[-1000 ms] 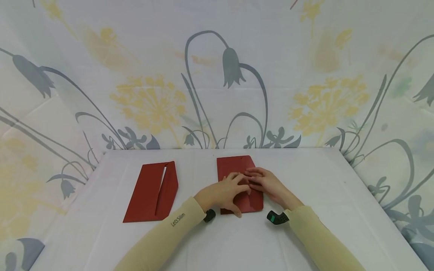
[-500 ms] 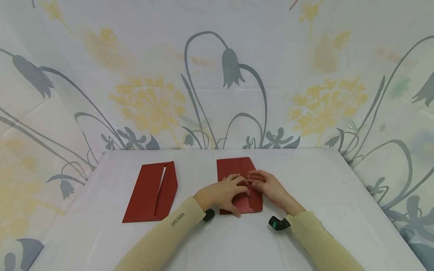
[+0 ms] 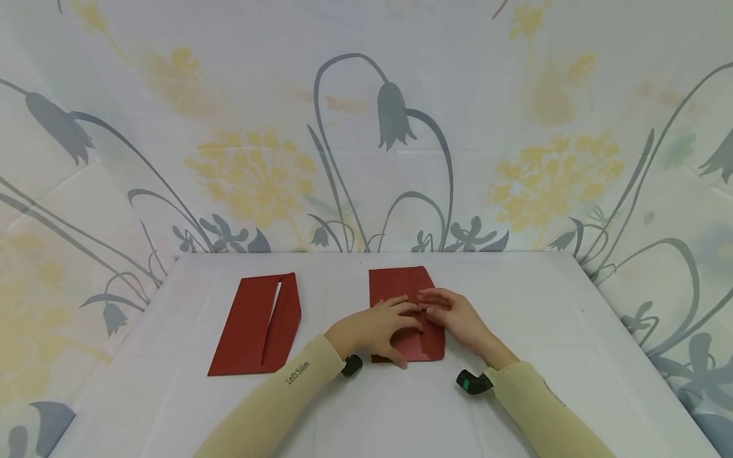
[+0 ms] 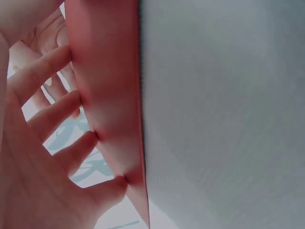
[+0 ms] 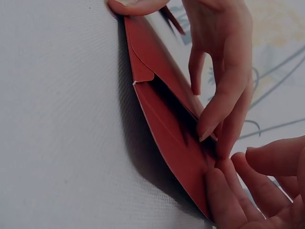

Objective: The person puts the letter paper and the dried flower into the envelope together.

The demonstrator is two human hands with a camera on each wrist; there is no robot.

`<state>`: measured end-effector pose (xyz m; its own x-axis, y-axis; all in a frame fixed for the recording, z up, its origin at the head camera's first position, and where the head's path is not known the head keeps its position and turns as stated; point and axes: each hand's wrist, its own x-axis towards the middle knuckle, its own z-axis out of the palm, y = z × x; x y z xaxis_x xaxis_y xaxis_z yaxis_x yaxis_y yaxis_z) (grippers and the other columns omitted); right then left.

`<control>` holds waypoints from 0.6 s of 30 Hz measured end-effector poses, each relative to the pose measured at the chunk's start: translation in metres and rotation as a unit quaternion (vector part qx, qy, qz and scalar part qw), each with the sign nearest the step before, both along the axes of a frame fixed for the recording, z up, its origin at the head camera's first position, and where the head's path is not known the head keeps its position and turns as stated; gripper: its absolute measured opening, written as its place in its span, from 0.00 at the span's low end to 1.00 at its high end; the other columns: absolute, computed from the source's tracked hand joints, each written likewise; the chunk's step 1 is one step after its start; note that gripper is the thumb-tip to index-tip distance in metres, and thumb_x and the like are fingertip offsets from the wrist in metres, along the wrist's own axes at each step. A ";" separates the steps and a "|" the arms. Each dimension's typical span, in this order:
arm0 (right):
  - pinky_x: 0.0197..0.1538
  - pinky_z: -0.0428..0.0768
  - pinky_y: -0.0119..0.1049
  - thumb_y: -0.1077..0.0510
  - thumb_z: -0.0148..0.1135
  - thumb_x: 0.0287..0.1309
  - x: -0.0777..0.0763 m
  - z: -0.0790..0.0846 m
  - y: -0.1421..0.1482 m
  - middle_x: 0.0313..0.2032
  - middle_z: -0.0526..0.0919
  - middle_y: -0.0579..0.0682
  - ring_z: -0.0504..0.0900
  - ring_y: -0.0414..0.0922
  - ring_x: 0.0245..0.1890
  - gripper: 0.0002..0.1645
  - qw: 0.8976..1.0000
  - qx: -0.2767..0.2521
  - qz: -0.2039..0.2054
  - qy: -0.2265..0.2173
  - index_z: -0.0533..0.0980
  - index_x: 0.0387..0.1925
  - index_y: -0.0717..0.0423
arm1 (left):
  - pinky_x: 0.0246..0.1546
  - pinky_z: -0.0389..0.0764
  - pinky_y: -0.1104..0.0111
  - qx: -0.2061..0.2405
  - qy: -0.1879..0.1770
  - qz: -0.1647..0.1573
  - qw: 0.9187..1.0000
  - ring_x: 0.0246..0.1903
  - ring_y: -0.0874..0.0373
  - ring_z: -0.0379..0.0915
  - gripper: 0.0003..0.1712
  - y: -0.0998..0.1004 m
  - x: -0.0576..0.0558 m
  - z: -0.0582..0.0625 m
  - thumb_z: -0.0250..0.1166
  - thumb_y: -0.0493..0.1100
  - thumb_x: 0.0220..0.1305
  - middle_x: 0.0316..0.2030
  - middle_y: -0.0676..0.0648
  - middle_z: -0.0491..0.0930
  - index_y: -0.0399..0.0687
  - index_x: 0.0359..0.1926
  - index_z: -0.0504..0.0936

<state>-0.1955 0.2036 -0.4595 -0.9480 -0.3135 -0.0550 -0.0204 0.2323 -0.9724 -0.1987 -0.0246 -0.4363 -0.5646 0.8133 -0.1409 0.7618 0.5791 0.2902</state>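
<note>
A red paper envelope [image 3: 395, 281] lies on the white table in front of me. My left hand [image 3: 378, 329] rests on it with spread fingers; in the left wrist view its fingertips touch the red paper [image 4: 107, 90]. At the envelope's right side is my right hand [image 3: 460, 320], its fingers loosely bent over the flap. The right wrist view shows the flap [image 5: 167, 131] lifted from a dark opening, with left fingers [image 5: 226, 90] at the opening's edge and right fingertips [image 5: 219, 191] against the flap. The hands hide the middle of the envelope in the head view.
A second red envelope [image 3: 243, 334] lies to the left on the table, a white strip [image 3: 273, 299] showing along its flap. Behind the white tabletop [image 3: 527, 292] hangs a flower-printed cloth [image 3: 366, 165]. Black wrist devices [image 3: 474, 382] sit below both hands.
My right hand has shifted slightly toward me and to the right, its fingers a little more bent. The left hand stays nearly in place on the envelope.
</note>
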 end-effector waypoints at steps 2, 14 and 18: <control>0.58 0.77 0.36 0.65 0.56 0.69 0.001 0.000 0.000 0.62 0.76 0.60 0.75 0.55 0.61 0.24 1.000 0.000 -0.002 0.003 0.70 0.65 0.60 | 0.70 0.59 0.55 0.004 -0.006 0.004 1.000 0.76 0.51 0.39 0.40 -0.002 0.000 -0.001 0.72 0.67 0.53 0.75 0.56 0.54 0.66 0.67 0.73; 0.56 0.79 0.36 0.66 0.58 0.68 0.011 0.009 -0.002 0.59 0.78 0.60 0.77 0.56 0.60 0.24 1.000 0.011 -0.009 0.024 0.71 0.64 0.61 | 0.63 0.70 0.63 0.108 -0.071 0.026 0.991 0.71 0.57 0.53 0.36 -0.023 0.001 0.003 0.71 0.60 0.60 0.72 0.54 0.60 0.61 0.67 0.72; 0.56 0.79 0.37 0.66 0.59 0.67 0.014 0.012 -0.001 0.59 0.78 0.61 0.77 0.56 0.60 0.23 1.000 0.013 -0.013 0.024 0.72 0.63 0.61 | 0.64 0.69 0.63 0.131 -0.080 0.035 0.988 0.68 0.59 0.58 0.32 -0.029 -0.001 0.004 0.68 0.59 0.63 0.68 0.55 0.65 0.58 0.66 0.73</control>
<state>-0.1818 0.2023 -0.4474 -0.9577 -0.2874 -0.0167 -0.0606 0.2580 -0.9642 -0.1996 -0.0531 -0.4320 -0.6082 0.7934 -0.0231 0.6548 0.5180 0.5504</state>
